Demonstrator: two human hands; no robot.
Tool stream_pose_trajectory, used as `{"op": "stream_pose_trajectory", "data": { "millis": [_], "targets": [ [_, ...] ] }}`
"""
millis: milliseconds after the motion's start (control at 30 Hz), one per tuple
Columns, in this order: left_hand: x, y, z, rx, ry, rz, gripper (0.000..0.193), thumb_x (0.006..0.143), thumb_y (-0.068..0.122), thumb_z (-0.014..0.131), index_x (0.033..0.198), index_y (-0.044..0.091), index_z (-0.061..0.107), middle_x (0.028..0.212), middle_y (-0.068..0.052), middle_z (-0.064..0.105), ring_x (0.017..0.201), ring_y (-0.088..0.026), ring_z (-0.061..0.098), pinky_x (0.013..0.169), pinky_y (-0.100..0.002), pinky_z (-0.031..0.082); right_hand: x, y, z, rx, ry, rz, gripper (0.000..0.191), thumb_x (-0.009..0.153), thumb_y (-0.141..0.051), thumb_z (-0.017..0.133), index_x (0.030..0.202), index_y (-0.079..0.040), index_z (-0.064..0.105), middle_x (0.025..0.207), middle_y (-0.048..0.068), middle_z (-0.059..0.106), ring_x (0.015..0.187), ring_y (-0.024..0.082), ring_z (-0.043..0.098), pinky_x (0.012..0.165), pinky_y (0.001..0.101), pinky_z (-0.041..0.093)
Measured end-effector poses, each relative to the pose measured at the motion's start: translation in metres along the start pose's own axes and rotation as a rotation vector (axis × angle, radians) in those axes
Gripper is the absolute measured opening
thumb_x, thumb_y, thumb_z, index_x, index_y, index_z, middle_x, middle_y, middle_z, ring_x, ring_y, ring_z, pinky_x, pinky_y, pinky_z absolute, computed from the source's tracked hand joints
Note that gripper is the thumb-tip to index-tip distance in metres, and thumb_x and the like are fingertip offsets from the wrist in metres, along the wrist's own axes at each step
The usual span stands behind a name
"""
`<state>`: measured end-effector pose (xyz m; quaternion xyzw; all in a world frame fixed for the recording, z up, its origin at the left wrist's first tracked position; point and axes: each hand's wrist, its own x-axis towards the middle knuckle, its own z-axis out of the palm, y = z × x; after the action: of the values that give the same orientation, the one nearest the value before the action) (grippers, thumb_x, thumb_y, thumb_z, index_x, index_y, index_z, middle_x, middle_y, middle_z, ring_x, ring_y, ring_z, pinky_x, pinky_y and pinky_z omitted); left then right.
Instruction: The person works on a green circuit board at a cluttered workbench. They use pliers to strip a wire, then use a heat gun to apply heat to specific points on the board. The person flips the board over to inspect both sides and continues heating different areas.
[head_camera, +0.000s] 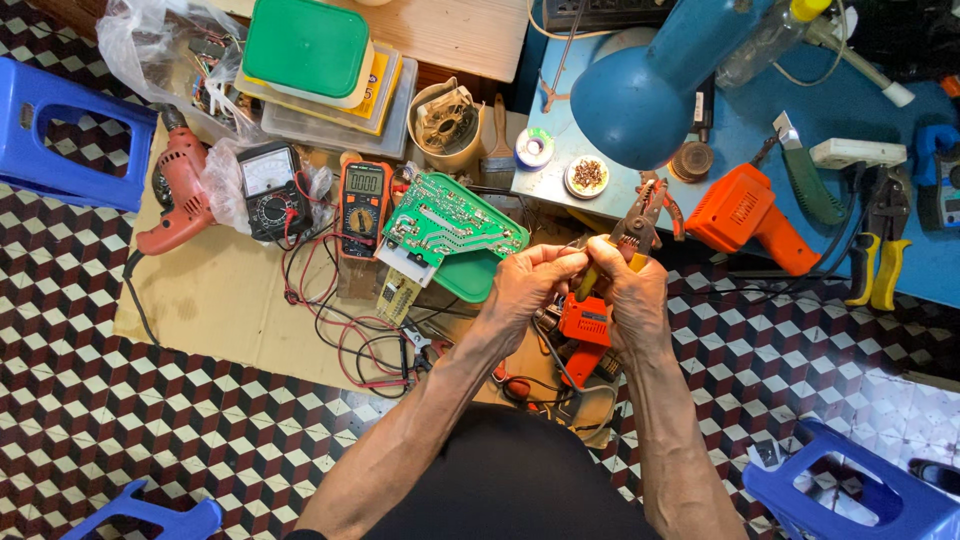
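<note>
My right hand (632, 295) grips a pair of pliers (637, 222) with yellow handles and dark jaws pointing up. My left hand (525, 285) is closed beside it, pinching a thin wire at the pliers' jaws. Both hands meet above a small red tool (584, 322) lying on the floor. A green circuit board (450, 222) lies just left of my left hand, partly over a green lid (470, 277).
An orange multimeter (364, 205), a black analogue meter (268, 188) and tangled red and black leads (345, 330) lie on cardboard (215, 300). A red drill (180, 190) is at left. A blue lamp (650, 85), an orange soldering gun (745, 212) and cutters (875, 262) sit on a blue table. Blue stools (60, 130) stand around.
</note>
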<state>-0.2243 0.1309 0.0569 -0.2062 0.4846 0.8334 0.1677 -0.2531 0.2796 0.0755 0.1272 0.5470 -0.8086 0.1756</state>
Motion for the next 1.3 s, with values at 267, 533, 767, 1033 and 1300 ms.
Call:
{"op": "stream_pose_trajectory", "data": {
  "millis": [267,533,767,1033,1300],
  "targets": [
    [0.001,-0.006,-0.005,-0.216,-0.045,-0.032,0.024,0.095,0.022,0.074,0.11,0.004,0.07,0.074,0.007,0.061,0.056,0.003,0.043,0.049,-0.014,0.03,0.007,0.006,-0.003,0.173,-0.075,0.053,0.013,0.102,-0.01,0.063,0.107,0.003,0.062,0.095,0.01,0.067,0.081,0.016,0.069,0.075,0.0281,0.06],
    [0.001,0.001,-0.004,-0.182,-0.036,-0.012,0.024,0.095,0.02,0.071,0.111,0.002,0.069,0.079,0.002,0.067,0.055,0.002,0.044,0.048,-0.015,0.03,0.006,0.006,-0.005,0.179,-0.091,0.029,0.017,0.102,-0.01,0.063,0.11,0.006,0.063,0.097,0.011,0.068,0.082,0.017,0.07,0.075,0.0288,0.06],
    [0.002,0.0,-0.004,-0.14,-0.008,0.009,0.023,0.094,0.018,0.073,0.107,0.001,0.068,0.077,0.002,0.065,0.056,0.0,0.044,0.049,-0.016,0.031,0.004,0.006,-0.006,0.162,-0.135,0.042,0.019,0.102,-0.011,0.064,0.111,0.006,0.065,0.096,0.012,0.07,0.079,0.017,0.069,0.076,0.0303,0.06],
    [0.003,-0.003,-0.005,-0.121,0.009,0.008,0.021,0.092,0.019,0.075,0.104,0.003,0.068,0.074,0.005,0.061,0.057,0.0,0.044,0.05,-0.017,0.031,0.004,0.01,-0.009,0.141,-0.158,0.031,0.02,0.101,-0.012,0.065,0.113,0.005,0.064,0.099,0.01,0.069,0.085,0.016,0.068,0.082,0.0317,0.058],
    [0.006,-0.013,-0.009,-0.132,0.021,0.05,0.022,0.092,0.02,0.076,0.104,0.003,0.068,0.077,0.004,0.064,0.059,0.0,0.048,0.052,-0.017,0.036,0.002,0.016,-0.007,0.137,-0.122,0.018,0.017,0.097,-0.01,0.068,0.111,-0.001,0.062,0.106,0.008,0.066,0.098,0.016,0.067,0.094,0.036,0.057]
  ]
}}
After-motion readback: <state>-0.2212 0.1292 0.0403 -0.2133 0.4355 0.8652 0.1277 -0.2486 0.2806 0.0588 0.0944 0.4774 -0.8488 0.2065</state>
